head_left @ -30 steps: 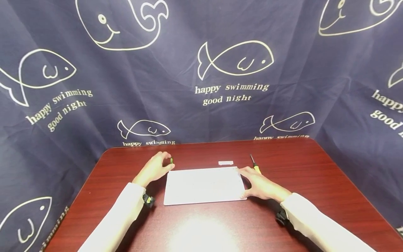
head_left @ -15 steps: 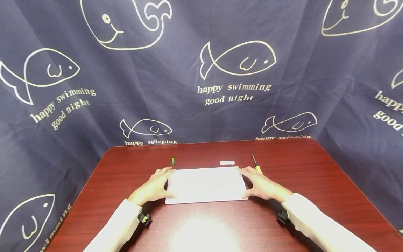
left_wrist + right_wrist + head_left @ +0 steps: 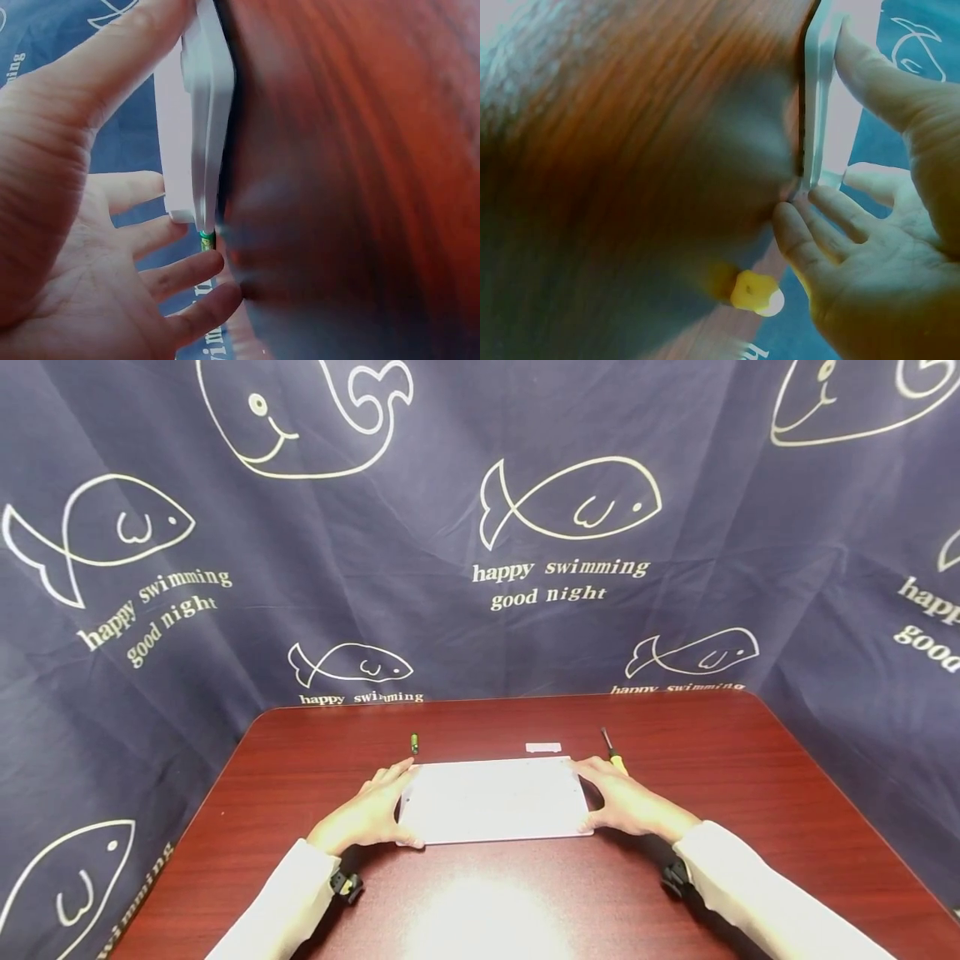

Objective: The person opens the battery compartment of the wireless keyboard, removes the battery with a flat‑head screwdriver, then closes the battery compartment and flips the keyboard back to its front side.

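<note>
A flat white rectangular case lies on the table between two hands, its upper face plain apart from small marks near the ends. The left hand grips its left end, thumb at the near corner and fingers around the far one. At the opposite end the right hand holds the case the same way. The left wrist view shows the layered side of the white case beside the spread fingers of the left hand. In the right wrist view, fingertips of the right hand meet its edge.
Beyond the case, a small green cylinder resembling a battery lies at left, and a small white plastic strip at right. A screwdriver with a yellow handle lies by the right hand. Behind the red-brown table hangs a blue fish-patterned cloth.
The left hand has let go of the green cylinder, come nearer and taken the case's left end, its thumb shifting to the near corner. The right hand has kept its place.
</note>
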Demonstrator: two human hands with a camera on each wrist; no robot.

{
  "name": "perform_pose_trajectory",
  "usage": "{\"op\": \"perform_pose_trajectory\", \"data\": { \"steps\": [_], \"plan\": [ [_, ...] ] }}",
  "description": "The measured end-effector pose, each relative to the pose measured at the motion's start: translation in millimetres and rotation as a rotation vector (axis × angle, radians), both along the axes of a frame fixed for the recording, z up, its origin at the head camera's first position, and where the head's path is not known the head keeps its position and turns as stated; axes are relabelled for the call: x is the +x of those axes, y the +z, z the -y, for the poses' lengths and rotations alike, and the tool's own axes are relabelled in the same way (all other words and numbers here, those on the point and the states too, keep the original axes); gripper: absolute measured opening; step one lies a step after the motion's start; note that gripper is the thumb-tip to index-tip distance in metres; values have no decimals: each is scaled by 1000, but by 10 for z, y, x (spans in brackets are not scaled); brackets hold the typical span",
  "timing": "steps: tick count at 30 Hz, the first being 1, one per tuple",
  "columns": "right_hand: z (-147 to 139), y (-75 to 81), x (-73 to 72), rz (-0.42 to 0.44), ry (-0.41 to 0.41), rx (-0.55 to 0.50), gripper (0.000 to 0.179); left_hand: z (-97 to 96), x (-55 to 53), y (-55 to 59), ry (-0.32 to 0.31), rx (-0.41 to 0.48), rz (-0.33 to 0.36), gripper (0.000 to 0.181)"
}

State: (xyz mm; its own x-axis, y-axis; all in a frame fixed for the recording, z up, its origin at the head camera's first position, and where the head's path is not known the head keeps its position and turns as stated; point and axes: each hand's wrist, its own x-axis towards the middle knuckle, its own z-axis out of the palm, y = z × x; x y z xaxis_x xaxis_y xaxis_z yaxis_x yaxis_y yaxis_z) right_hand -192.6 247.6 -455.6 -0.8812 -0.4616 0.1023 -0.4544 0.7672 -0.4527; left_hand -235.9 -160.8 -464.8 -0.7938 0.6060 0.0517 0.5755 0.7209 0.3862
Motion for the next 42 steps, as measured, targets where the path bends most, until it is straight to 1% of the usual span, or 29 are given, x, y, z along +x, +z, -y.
{"op": "perform_pose_trajectory", "data": {
  "steps": [7,11,15,18,21,25,28,32,36,40,42],
  "plan": [
    [3,-1,-3,-2,6,-7,89,28,38,-31,1,37,8,111],
    [2,-4,-7,-7,7,-18,89,68,30,-43,-10,75,28,108],
    [7,13,-25,1,13,-19,89,105,20,-47,-17,94,38,106],
    [11,50,-63,9,18,-25,83,116,17,-43,-10,94,42,107],
    [24,100,-124,11,2,-41,69,112,13,-43,-4,92,47,107],
    [61,158,-259,1,-42,-93,46,94,16,-35,-2,87,52,105],
    [93,184,-394,-4,-85,-136,37,78,25,-15,-1,97,61,104],
    [145,205,-590,1,-117,-164,30,70,32,-3,2,100,65,103],
    [204,216,-772,1,-113,-154,25,64,33,8,1,91,55,102],
    [266,204,-940,47,-118,-141,23,66,36,6,7,81,43,101],
    [302,200,-1009,93,-114,-131,23,69,38,2,14,78,46,101]
  ]
}}
